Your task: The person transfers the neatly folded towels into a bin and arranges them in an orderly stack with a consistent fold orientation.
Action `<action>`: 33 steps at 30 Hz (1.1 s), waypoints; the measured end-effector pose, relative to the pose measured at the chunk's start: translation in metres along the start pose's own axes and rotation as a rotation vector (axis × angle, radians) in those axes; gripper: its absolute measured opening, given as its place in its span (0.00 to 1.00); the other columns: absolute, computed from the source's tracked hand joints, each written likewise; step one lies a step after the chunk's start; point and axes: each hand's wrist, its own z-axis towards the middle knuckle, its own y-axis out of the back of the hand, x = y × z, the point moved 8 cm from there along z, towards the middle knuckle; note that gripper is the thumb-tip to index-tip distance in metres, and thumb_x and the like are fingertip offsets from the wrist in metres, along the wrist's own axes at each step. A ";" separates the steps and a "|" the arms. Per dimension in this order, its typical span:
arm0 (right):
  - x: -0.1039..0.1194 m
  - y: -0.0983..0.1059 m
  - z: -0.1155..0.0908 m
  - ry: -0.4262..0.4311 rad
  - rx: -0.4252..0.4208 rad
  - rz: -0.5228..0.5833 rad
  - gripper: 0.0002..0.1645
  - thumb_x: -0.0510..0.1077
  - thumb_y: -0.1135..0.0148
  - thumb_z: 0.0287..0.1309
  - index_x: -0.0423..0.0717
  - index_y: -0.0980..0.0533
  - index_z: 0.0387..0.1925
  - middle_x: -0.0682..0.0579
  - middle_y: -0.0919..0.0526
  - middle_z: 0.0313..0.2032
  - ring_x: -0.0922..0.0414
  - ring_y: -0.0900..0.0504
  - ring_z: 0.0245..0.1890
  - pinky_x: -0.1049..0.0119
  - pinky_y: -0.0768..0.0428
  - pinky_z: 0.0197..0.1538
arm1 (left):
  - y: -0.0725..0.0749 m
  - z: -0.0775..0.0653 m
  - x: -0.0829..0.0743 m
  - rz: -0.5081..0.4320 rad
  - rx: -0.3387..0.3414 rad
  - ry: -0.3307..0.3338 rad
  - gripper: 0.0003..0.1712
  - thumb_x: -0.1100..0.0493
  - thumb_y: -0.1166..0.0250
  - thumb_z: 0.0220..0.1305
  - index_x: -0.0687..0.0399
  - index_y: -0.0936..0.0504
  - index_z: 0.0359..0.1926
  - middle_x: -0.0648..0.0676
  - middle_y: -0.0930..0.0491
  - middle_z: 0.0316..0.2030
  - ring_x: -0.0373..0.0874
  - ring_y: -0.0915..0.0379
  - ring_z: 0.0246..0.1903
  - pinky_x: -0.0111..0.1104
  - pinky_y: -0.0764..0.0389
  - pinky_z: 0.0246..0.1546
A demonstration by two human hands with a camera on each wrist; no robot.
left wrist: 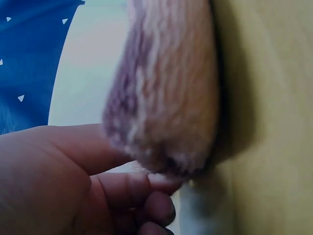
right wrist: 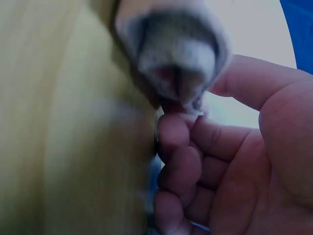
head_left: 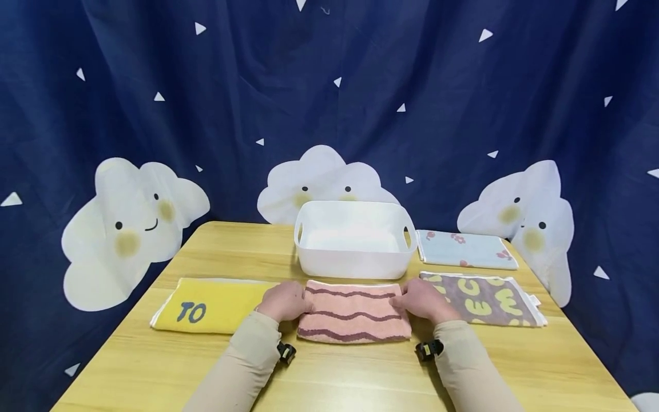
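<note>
A folded pink towel (head_left: 355, 326) with dark wavy stripes lies in front of the white basket, between both hands. My left hand (head_left: 285, 301) pinches its left end, thumb on top and fingers underneath. In the left wrist view the thick folded towel (left wrist: 171, 88) shows its ribbed pile between thumb and curled fingers. At the opposite end, my right hand (head_left: 426, 301) grips the towel the same way. The right wrist view shows the rolled layers of the towel's end (right wrist: 181, 58) held by the thumb and curled fingers.
Behind the towel stands a white plastic basket (head_left: 355, 264) with handle holes. A folded yellow towel (head_left: 226, 312) lies left. To the right are a folded grey-purple towel with yellow letters (head_left: 494, 300) and, farther back, a light blue flowered towel (head_left: 463, 252). The wooden table (head_left: 350, 383) meets a navy curtain.
</note>
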 end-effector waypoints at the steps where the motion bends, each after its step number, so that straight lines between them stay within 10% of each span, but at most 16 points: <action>1: -0.001 -0.001 -0.001 0.001 0.006 0.009 0.18 0.52 0.35 0.50 0.47 0.25 0.13 0.54 0.25 0.15 0.56 0.29 0.18 0.63 0.32 0.24 | -0.001 0.000 0.000 -0.007 0.005 -0.008 0.20 0.47 0.35 0.50 0.47 0.30 0.10 0.47 0.36 0.11 0.43 0.36 0.15 0.37 0.34 0.18; 13: -0.015 0.000 -0.004 -0.027 0.032 0.177 0.11 0.50 0.36 0.47 0.48 0.24 0.20 0.53 0.24 0.21 0.55 0.28 0.25 0.63 0.32 0.29 | 0.001 0.003 -0.003 -0.050 -0.031 -0.079 0.19 0.45 0.46 0.65 0.45 0.30 0.20 0.47 0.32 0.16 0.41 0.34 0.20 0.35 0.33 0.23; 33: 0.012 0.042 -0.013 0.035 -0.041 0.282 0.11 0.49 0.44 0.55 0.48 0.27 0.23 0.50 0.28 0.24 0.54 0.32 0.24 0.62 0.33 0.27 | 0.051 -0.008 -0.007 -0.266 -0.117 -0.093 0.20 0.44 0.46 0.66 0.47 0.28 0.21 0.49 0.33 0.16 0.44 0.35 0.16 0.36 0.33 0.19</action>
